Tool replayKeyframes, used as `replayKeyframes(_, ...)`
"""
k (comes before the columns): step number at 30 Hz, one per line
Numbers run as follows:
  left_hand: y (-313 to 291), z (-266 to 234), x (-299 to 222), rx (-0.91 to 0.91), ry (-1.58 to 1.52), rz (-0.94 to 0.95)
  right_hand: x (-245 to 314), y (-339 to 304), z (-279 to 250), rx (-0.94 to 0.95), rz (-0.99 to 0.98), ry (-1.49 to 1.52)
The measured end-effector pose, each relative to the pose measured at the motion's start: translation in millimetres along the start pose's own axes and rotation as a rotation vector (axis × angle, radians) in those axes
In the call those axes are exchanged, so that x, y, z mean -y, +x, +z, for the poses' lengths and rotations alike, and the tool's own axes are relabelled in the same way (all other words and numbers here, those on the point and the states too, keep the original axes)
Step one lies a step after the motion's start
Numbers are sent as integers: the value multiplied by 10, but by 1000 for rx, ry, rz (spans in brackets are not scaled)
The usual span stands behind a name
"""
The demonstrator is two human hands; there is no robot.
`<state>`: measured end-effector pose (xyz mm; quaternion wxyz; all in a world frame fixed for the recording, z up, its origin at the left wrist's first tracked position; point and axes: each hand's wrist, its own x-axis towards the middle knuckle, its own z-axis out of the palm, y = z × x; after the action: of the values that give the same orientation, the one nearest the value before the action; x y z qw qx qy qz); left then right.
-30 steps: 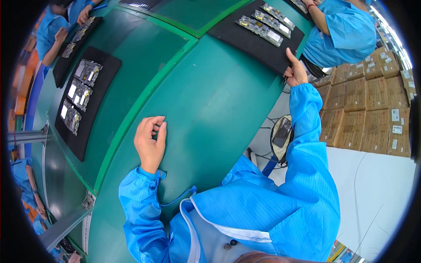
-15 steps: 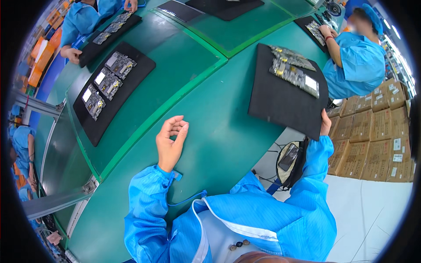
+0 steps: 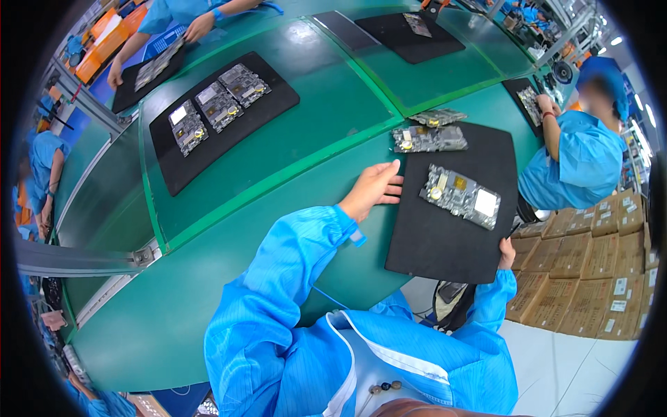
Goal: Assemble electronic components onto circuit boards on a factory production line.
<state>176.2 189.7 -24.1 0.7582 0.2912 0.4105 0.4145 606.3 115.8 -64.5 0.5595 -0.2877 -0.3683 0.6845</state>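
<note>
My right hand (image 3: 508,254) grips the near right edge of a black mat (image 3: 445,247) with its fingers partly hidden. On the mat lies a circuit board (image 3: 462,197) with a white square and a yellow round part. A second circuit board (image 3: 431,139) extends past the mat's far left corner. Beyond it, a third board (image 3: 438,117) sits at the far edge, partly overlapped. My left hand (image 3: 375,189) is open beside the mat's left edge, fingers stretched toward it. Whether the fingertips touch the mat, I cannot tell.
Another black mat (image 3: 229,139) with three circuit boards lies across the green table (image 3: 326,174) to the left. Co-workers handle boards at the far left and right. A far mat (image 3: 410,45) holds a board. Stacked cartons (image 3: 583,264) stand on the floor at right, near a bag (image 3: 455,302).
My left hand has moved right to the mat's edge and its fingers have straightened. The mat's boards have shifted toward its far left and spread apart. The camera view has turned.
</note>
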Motion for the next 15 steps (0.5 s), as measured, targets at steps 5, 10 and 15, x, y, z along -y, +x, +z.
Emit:
replayKeyframes(5, 472, 96, 81, -346, 637, 434, -60, -265, 243, -226, 169, -132)
replayKeyframes(10, 665, 311, -134, -493, 1019, 670, -364, -349, 298, -533, 215, -173)
replayKeyframes(15, 988, 296, -209, -528, 939, 574, -556, -295, 577, -470, 11, -308)
